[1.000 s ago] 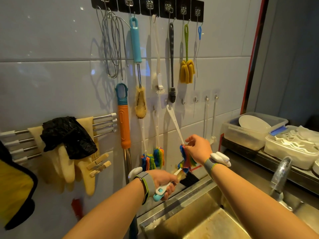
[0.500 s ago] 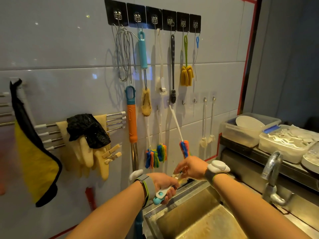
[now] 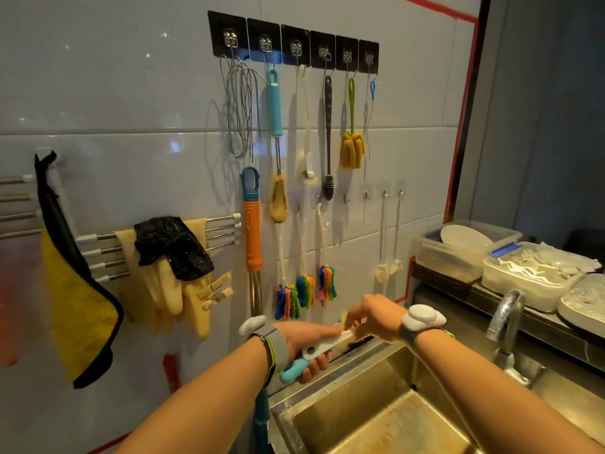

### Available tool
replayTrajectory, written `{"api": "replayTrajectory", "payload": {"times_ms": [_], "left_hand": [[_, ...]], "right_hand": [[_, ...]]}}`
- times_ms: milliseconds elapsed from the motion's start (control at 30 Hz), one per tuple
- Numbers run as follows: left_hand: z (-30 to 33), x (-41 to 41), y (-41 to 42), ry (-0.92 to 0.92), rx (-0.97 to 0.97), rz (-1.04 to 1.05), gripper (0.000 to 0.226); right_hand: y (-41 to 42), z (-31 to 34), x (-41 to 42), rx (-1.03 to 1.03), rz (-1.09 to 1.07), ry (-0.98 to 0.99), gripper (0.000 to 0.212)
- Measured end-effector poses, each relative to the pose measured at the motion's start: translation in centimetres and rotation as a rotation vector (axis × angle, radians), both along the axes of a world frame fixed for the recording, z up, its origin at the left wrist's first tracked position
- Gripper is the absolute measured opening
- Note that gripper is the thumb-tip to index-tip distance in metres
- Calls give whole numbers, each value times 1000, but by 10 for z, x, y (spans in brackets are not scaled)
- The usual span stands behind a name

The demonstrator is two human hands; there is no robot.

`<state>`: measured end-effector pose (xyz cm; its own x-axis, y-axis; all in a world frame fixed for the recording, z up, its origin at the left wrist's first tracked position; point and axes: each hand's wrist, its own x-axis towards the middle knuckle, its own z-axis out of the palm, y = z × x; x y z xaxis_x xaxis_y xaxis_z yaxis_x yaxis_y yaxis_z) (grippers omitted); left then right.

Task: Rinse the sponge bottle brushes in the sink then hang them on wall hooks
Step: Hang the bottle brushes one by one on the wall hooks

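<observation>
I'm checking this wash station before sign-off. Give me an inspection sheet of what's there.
Surface: steel sink, basin stained.
Job's things: three rainbow sponge brushes hang on low wall hooks; white-handled brush in hand.
Clutter: rubber gloves and black bag on rail; lidded tubs on shelf.
Grippers: left hand grips brush handles; right hand fingers pinch the white-handled brush.
Cables: nothing seen.
Surroundings: tiled wall, upper hook row, faucet.

Commercial kitchen: steel sink point(image 3: 376, 417), tiled wall w/ hooks point(image 3: 294, 49), hung brushes point(image 3: 325, 283).
</observation>
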<state>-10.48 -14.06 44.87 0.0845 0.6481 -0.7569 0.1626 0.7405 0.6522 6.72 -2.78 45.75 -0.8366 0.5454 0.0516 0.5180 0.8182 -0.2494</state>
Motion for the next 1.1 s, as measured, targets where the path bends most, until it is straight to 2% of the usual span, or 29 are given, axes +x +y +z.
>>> {"api": "replayTrajectory", "payload": {"times_ms": [133,300,433,533,733,1000,1100], "left_hand": [[8,-10,5,-14,27,50,50],[25,-16,24,-1,61,84,47],[44,-15,41,37,107,72,49],[54,-18,49,60,126,95,49],[60,-28,59,80,118,128,47],[65,-38,74,82,90,113,50],[61,-42,80,81,85,102,50]], "right_hand": [[23,-3,14,-29,-138,60,10],[38,2,21,-257,-419,446,13],[48,20,5,-193,-554,622,24],[55,39,-15,-283,-612,759,27],[75,57,-46,-345,-682,828,31],[104,61,-75,-326,-678,735,25],[116,60,-85,-330,-691,737,29]]}}
